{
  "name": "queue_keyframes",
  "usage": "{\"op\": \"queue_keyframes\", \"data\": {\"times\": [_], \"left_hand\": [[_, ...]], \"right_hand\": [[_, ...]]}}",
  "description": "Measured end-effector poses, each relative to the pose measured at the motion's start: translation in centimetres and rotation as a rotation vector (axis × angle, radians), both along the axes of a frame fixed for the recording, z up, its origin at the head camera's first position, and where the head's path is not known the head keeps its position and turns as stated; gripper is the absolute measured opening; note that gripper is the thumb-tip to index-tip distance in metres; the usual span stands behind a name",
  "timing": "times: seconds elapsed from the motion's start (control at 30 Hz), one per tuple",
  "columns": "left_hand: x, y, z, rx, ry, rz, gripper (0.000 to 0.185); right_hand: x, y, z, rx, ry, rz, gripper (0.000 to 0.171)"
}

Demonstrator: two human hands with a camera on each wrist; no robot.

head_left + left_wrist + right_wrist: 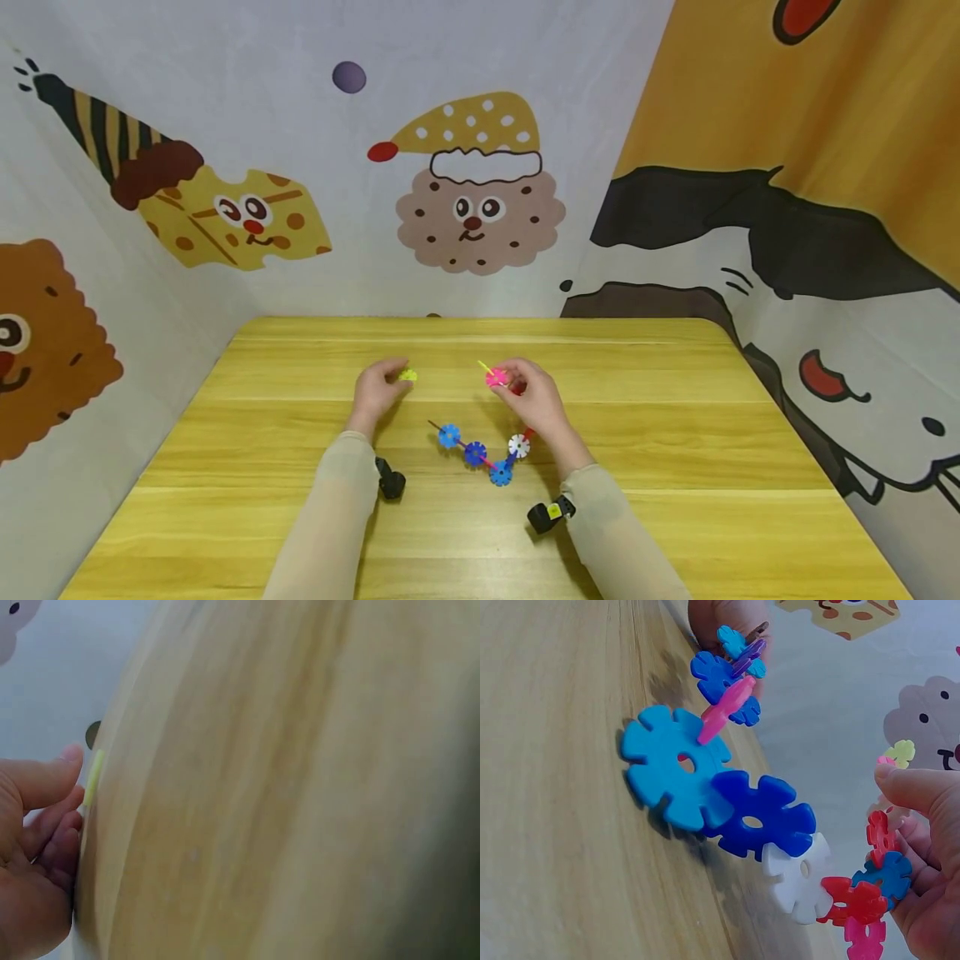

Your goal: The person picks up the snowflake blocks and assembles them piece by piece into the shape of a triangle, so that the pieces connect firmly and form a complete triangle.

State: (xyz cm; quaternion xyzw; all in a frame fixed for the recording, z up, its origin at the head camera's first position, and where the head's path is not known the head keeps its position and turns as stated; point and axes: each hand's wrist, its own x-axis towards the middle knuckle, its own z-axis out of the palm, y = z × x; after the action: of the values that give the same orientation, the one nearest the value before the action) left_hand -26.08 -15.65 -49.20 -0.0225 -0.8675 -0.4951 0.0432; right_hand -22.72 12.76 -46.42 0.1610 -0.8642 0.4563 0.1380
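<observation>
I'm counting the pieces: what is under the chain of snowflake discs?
Under the chain of snowflake discs only the bare wooden table shows. Its far end rises into the right hand, whose fingers cover some discs.

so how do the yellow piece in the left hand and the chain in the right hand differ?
The yellow piece is a single snowflake disc; the chain links many discs in blue, white, red and pink. The yellow piece is pinched whole by the left hand; the right hand grips only the chain's pink end, the rest trailing onto the table. Both are notched plastic discs.
</observation>
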Motion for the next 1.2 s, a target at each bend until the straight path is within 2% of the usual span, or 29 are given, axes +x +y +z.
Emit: {"op": "queue_keyframes", "data": {"times": [0.2,0.4,0.6,1.2], "left_hand": [[0.05,-0.05,-0.27,0.011,-0.017,-0.018,0.047],[0.2,0.05,0.01,-0.062,-0.018,-0.031,0.047],[0.1,0.04,-0.25,-0.113,-0.001,-0.032,0.046],[0.38,0.16,-0.3,-0.096,-0.008,-0.055,0.038]], "right_hand": [[0.09,-0.05,0.08,-0.006,0.012,0.002,0.027],[0.27,-0.14,0.25,-0.005,0.019,0.002,0.027],[0.31,-0.14,0.21,-0.003,0.008,0.005,0.028],[0.25,-0.17,0.03,0.006,0.021,0.014,0.027]]}}
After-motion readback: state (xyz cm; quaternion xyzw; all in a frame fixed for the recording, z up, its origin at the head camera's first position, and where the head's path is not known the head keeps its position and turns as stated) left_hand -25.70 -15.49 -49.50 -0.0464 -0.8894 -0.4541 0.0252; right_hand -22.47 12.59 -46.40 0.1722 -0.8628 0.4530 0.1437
